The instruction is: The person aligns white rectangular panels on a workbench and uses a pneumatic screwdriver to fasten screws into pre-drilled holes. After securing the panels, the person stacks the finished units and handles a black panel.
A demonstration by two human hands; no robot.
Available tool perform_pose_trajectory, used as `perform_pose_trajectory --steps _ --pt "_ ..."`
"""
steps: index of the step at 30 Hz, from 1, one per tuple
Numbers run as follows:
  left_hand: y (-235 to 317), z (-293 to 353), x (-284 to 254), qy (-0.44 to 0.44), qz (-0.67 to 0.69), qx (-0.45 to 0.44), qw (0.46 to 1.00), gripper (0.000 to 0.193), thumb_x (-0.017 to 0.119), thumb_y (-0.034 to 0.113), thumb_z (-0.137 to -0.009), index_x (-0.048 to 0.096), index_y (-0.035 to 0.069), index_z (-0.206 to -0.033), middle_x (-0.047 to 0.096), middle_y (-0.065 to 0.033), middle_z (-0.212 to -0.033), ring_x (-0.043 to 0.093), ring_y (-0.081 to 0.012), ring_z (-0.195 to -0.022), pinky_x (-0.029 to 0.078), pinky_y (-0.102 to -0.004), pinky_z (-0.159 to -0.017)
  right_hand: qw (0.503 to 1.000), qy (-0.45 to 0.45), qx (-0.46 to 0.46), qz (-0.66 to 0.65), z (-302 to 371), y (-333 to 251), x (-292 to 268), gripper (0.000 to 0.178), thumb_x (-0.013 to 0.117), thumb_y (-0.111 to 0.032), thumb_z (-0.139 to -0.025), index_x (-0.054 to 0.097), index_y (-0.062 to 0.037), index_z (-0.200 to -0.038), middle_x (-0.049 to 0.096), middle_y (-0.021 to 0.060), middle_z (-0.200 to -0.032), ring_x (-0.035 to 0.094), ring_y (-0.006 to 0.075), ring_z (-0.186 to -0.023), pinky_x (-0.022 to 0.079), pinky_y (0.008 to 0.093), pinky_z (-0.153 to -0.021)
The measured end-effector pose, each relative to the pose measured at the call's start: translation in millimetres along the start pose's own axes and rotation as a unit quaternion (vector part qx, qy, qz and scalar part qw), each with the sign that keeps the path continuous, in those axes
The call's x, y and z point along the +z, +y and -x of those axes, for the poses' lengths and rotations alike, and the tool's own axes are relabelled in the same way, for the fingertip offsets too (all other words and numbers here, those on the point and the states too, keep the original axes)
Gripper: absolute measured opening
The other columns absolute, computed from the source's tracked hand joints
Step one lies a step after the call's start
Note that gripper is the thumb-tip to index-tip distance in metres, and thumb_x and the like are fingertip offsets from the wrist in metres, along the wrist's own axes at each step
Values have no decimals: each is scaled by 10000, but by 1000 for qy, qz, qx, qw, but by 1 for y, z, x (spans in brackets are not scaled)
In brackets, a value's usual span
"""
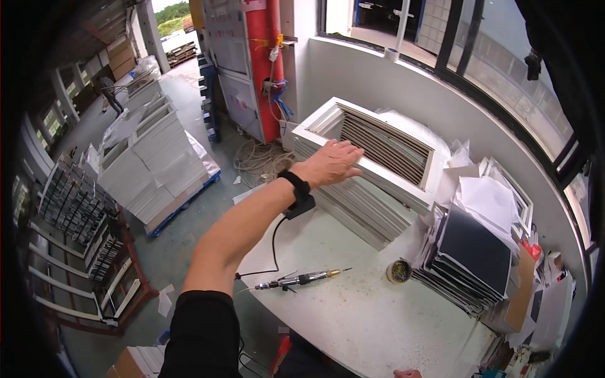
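My left hand (331, 162) lies on the near edge of the top white frame (368, 181), palm down with its fingers stretched out and together. This frame, set with brown slats (384, 150), crowns a stack of similar white frames (362, 211) on the table. A black strap with a small box sits on my left wrist, and a thin cable runs from it. Only a small part of my right hand (408, 373) shows at the lower edge, so its grip is hidden. A powered screwdriver (302, 279) with a brass-coloured nose lies on the table between my hands.
A round tin (399, 271) of small brass-coloured pieces stands on the white table (340, 315). Dark sheets (472, 252) and white paper are piled to the right. Panel stacks on a blue pallet (183, 205), a rack (94, 277) and coiled hose (258, 160) occupy the floor. Someone stands far left.
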State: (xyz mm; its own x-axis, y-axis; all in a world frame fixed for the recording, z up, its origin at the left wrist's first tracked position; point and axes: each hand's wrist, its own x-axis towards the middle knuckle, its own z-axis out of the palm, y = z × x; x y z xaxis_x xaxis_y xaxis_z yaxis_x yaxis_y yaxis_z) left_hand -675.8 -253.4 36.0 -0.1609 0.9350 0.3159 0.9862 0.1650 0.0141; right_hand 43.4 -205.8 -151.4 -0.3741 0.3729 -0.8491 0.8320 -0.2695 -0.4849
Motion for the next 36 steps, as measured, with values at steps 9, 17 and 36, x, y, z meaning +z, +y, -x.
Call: perform_pose_trajectory --steps 9,17,36 --pt "24 -91 -4 25 100 150 983 329 670 317 -972 598 26 -1107 594 -151 -1056 611 -337 -1037 495 -446 -939 991 26 95 -86 -18 50 4 440 674 -327 -1001 743 83 -856 723 158 -710 686 211 -577 563 319 -523" --pt "120 4 -110 8 67 35 997 394 537 240 -1058 559 144 -1440 562 -141 -1083 577 -322 -967 451 -436 -890 989 -90 47 -112 -16 27 -33 442 626 -351 -1039 766 65 -987 776 159 -850 755 219 -693 632 313 -691" --pt "452 248 63 -156 270 103 945 581 761 234 -882 605 254 -1441 588 -80 -1145 565 -275 -1069 436 -404 -963 930 201 -168 -258 52 75 -133 377 608 -344 -1037 703 4 -1149 732 86 -822 724 186 -712 617 319 -697"
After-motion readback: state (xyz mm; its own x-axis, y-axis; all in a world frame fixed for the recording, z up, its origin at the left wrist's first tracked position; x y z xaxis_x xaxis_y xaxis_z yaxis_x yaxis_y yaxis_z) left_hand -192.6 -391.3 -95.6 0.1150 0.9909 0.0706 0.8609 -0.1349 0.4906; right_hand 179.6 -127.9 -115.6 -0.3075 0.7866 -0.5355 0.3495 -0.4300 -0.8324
